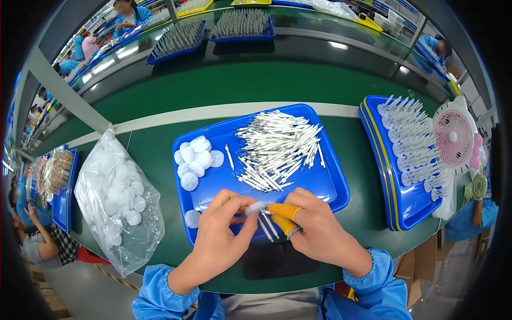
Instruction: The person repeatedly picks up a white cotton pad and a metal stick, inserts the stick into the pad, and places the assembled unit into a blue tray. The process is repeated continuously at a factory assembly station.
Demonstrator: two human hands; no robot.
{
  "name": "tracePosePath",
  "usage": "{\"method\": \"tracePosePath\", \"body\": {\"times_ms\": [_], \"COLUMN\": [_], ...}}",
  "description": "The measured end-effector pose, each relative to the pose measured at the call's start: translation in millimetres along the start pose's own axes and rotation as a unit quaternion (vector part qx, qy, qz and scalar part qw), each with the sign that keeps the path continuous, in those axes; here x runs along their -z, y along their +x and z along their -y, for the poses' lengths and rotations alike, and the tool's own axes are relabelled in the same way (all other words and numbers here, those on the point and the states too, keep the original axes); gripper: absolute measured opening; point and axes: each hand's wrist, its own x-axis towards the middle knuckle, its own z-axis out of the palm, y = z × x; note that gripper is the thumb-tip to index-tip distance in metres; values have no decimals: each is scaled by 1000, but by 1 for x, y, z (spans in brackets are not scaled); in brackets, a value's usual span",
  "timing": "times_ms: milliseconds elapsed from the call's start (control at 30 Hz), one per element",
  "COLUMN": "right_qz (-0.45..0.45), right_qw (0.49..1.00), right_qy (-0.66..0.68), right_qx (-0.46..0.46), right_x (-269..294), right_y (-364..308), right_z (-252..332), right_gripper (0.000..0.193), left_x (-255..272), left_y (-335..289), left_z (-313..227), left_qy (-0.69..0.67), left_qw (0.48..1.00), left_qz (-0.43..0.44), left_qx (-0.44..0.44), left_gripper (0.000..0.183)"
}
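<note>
My left hand [223, 226] pinches a small white round cap [255, 207] between thumb and fingertips, above the near edge of a blue tray [205, 200]. My right hand [314, 224], with yellow covers on two fingers, meets it there and grips thin white sticks [268, 228] that point down toward me. Fingers partly hide where sticks and cap meet. Inside the tray lies a large heap of similar white sticks [277, 149]. A cluster of white round caps [196, 157] sits at the tray's left, with one stick [229, 157] lying apart beside it.
A clear bag [120, 197] of white caps lies left. At right, stacked blue and yellow trays [392, 210] hold rows of caps with upright sticks [408, 141], beside a pink-and-white fan [453, 133]. A flat black object [277, 262] lies before me. Filled trays [242, 25] stand beyond; people work around.
</note>
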Motion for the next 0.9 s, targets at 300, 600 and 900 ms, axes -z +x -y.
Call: {"method": "tracePosePath", "body": {"times_ms": [300, 600, 900], "right_qz": [-10, 11, -32], "right_qw": [999, 1000, 999], "right_qy": [-39, -6, -26], "right_qx": [0, 8, 21], "right_x": [-3, 1, -5], "right_y": [3, 1, 3], "right_z": [1, 8, -1], "right_gripper": [44, 43, 41], "left_x": [0, -1, 0], "left_y": [0, 0, 0], "left_z": [-2, -1, -2], "left_qy": [14, 0, -18], "left_qw": [1000, 999, 998], "left_qz": [-15, -43, -28], "left_qx": [22, 27, 48], "left_gripper": [17, 15, 15]}}
